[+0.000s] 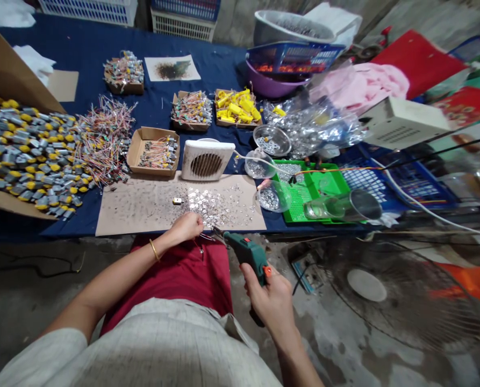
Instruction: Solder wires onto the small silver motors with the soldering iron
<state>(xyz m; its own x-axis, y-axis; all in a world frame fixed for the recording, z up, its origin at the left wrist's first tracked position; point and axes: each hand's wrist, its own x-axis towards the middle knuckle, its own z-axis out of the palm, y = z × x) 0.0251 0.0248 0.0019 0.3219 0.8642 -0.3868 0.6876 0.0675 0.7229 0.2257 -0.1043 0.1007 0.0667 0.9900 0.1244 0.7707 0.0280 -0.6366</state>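
My right hand (270, 293) is wrapped around the grip of a dark green soldering gun (245, 250) with orange parts. The gun's tip points left, close to my left hand (186, 227). That hand is closed at the table's front edge, and thin wires (208, 237) stick out of its fingers over my lap; whatever else it holds is hidden. Just beyond it, a small motor (177, 201) with a yellow end lies on a cardboard sheet (119, 215). Small shiny metal pieces (211, 207) are scattered over the sheet beside the motor.
Many yellow-ended motors (26, 156) fill a carton at left, beside a heap of wires (105, 134). Behind the sheet stand a white vent fan (207, 160) and a box of wired motors (155, 153). A green basket (300, 207) is at right; a floor fan (401, 295) stands below.
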